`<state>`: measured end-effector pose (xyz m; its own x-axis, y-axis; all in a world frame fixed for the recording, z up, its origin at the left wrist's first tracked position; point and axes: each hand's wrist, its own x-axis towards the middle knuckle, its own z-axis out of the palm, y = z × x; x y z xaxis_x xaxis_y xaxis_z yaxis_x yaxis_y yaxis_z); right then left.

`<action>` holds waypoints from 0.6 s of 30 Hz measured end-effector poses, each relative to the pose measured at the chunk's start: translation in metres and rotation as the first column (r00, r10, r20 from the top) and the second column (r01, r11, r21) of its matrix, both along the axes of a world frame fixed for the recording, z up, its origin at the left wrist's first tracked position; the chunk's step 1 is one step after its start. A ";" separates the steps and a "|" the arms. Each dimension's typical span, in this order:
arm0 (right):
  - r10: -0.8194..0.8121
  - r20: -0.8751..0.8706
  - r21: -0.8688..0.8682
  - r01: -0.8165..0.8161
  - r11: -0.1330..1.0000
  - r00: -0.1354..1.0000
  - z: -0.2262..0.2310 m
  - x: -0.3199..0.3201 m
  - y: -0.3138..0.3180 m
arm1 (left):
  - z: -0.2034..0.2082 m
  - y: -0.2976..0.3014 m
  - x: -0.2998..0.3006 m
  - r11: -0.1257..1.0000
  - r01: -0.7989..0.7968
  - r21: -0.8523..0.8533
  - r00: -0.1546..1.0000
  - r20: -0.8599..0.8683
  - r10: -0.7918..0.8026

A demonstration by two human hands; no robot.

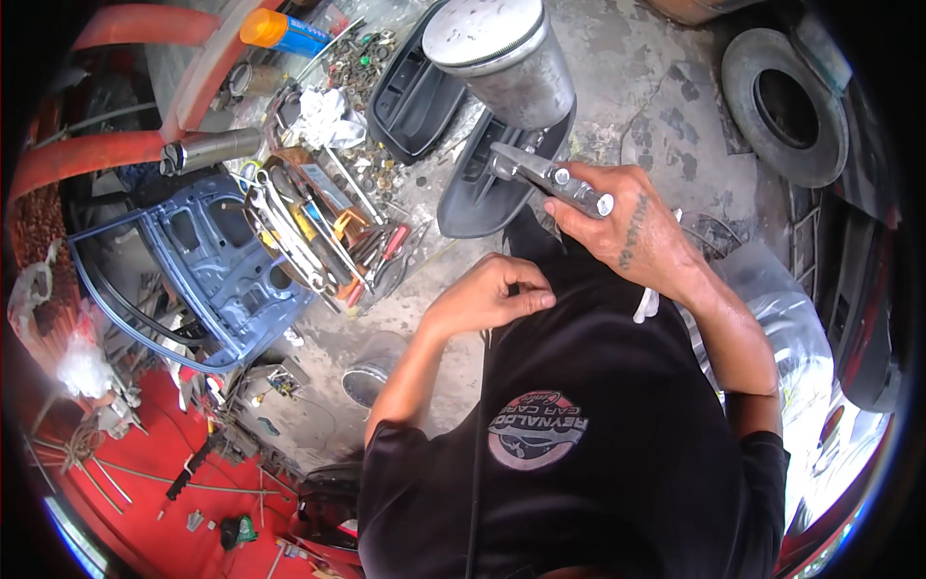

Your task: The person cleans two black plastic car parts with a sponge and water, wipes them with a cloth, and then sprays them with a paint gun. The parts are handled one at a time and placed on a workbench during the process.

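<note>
My right hand (pixel 632 227) grips a metal spray gun (pixel 569 186) by its handle. A large grey metal cup (pixel 516 72) with a paint-marked lid sits on top of the gun. Below it on the ground lies a dark plastic trim piece (pixel 473 198) with recesses, partly hidden by the cup and gun. A second, similar trim piece (pixel 410 106) lies to its left. My left hand (pixel 492 294) rests by my black clothing at the thigh, its fingers loosely curled in and nothing visible in them.
Wrenches and other hand tools (pixel 299 227) lie heaped at left, beside a blue car door shell (pixel 207 270). Scattered small hardware (pixel 362 72) and crumpled white paper (pixel 328 118) lie beyond. A tyre (pixel 786 106) is at far right, clear plastic sheeting (pixel 772 318) nearer. A can (pixel 367 379) stands by my left forearm.
</note>
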<state>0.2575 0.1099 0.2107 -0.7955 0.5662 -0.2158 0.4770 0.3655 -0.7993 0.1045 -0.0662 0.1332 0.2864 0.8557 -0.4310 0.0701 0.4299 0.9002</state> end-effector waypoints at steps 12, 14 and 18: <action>-0.247 0.103 -0.084 0.255 0.963 0.964 0.014 0.003 0.016 | -0.086 -0.066 -0.002 0.941 -0.007 -0.338 0.954 -0.284 -0.095; -0.212 0.095 -0.066 0.218 0.974 0.973 0.014 0.001 0.012 | -0.089 -0.068 -0.004 0.937 0.028 -0.349 0.939 -0.313 -0.144; -0.137 0.103 0.091 0.128 0.988 0.985 0.009 -0.005 0.010 | -0.098 -0.075 -0.005 0.933 0.046 -0.357 0.944 -0.291 -0.158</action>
